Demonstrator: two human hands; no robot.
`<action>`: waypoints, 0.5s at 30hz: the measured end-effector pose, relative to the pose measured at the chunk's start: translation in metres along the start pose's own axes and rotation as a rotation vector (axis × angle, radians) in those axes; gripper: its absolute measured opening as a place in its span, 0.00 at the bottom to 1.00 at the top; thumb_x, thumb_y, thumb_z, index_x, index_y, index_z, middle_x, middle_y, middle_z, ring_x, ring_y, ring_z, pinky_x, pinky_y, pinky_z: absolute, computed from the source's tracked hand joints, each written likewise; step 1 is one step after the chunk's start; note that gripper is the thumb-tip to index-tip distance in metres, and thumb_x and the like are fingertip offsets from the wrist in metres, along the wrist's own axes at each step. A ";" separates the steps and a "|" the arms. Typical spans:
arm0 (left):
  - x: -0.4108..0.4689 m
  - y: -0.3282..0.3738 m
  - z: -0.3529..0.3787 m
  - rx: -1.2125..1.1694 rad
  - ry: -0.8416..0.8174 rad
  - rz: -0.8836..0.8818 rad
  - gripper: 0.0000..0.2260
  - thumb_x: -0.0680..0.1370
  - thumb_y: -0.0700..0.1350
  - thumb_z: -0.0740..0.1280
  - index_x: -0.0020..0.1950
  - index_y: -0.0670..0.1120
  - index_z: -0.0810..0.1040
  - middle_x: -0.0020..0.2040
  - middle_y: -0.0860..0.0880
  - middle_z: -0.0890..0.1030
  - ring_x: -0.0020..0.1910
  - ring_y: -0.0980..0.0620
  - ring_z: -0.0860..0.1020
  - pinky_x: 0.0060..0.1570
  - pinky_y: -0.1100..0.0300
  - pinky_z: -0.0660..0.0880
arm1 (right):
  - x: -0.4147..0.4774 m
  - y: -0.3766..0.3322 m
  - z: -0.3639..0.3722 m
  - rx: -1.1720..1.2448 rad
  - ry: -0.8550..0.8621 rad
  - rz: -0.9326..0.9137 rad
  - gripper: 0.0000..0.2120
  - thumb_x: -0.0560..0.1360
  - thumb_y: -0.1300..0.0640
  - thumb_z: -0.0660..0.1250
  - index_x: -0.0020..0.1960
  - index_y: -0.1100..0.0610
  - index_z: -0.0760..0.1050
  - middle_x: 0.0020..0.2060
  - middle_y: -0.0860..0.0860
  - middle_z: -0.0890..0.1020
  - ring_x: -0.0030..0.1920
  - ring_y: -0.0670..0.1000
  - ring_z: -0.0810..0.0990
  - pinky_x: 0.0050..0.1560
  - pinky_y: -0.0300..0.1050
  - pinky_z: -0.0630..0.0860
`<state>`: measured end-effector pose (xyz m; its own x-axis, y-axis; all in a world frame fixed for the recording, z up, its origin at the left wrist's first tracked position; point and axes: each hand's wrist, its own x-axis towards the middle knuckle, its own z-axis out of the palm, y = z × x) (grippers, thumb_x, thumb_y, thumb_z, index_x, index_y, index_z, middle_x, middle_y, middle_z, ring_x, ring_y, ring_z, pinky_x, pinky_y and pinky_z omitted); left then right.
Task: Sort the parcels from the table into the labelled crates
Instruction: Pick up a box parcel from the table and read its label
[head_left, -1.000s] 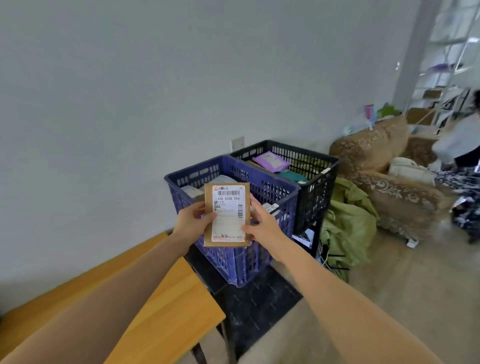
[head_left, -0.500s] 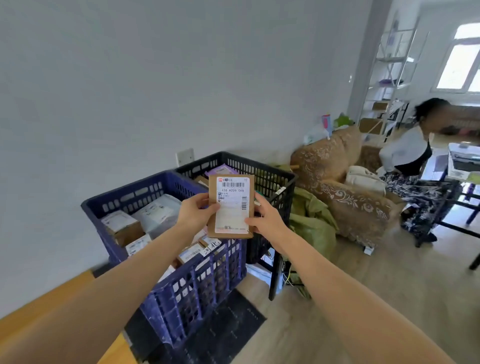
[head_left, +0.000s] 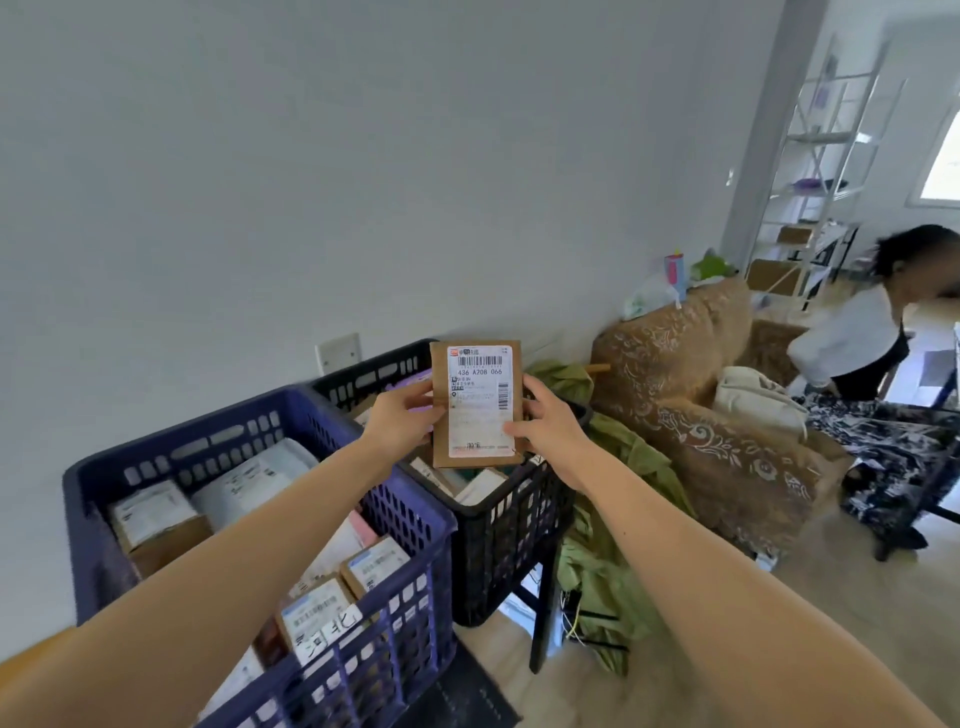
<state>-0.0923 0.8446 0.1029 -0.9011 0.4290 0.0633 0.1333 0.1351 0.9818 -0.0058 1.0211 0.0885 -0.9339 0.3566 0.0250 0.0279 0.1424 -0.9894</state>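
Below the outstretched left forearm sits the blue crate (head_left: 410, 525), full of parcels. The left hand (head_left: 397, 428) and right hand (head_left: 548, 431) pinch the upright brown parcel (head_left: 476, 404) by its side edges, above the black crate (head_left: 511, 525).

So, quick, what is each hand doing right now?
Left hand: grips the left edge of the flat brown cardboard parcel with a white label.
Right hand: grips the same parcel's right edge.

One blue crate (head_left: 208, 441), one black crate (head_left: 504, 540), one held parcel (head_left: 478, 405), one left hand (head_left: 400, 426), one right hand (head_left: 545, 431)
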 end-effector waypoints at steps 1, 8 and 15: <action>0.007 0.000 0.006 0.004 0.000 -0.005 0.16 0.77 0.36 0.66 0.59 0.55 0.79 0.47 0.54 0.83 0.52 0.47 0.82 0.52 0.50 0.80 | 0.009 0.000 -0.007 -0.014 -0.004 -0.008 0.36 0.75 0.72 0.64 0.76 0.50 0.58 0.67 0.52 0.75 0.65 0.52 0.75 0.61 0.57 0.76; 0.067 -0.011 0.063 0.048 0.086 -0.094 0.21 0.78 0.34 0.65 0.70 0.46 0.71 0.46 0.49 0.81 0.47 0.50 0.81 0.46 0.56 0.80 | 0.089 0.027 -0.061 -0.104 -0.093 -0.018 0.35 0.75 0.72 0.64 0.77 0.52 0.58 0.66 0.51 0.75 0.52 0.42 0.76 0.36 0.31 0.78; 0.110 -0.036 0.115 0.042 0.248 -0.272 0.22 0.77 0.32 0.65 0.70 0.43 0.70 0.52 0.43 0.81 0.48 0.46 0.81 0.43 0.58 0.79 | 0.165 0.065 -0.100 -0.208 -0.278 0.011 0.34 0.75 0.70 0.66 0.76 0.52 0.60 0.63 0.50 0.76 0.45 0.36 0.75 0.34 0.29 0.76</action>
<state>-0.1489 0.9899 0.0538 -0.9778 0.1437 -0.1525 -0.1126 0.2534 0.9608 -0.1226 1.1817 0.0423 -0.9938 0.0977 -0.0536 0.0836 0.3349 -0.9385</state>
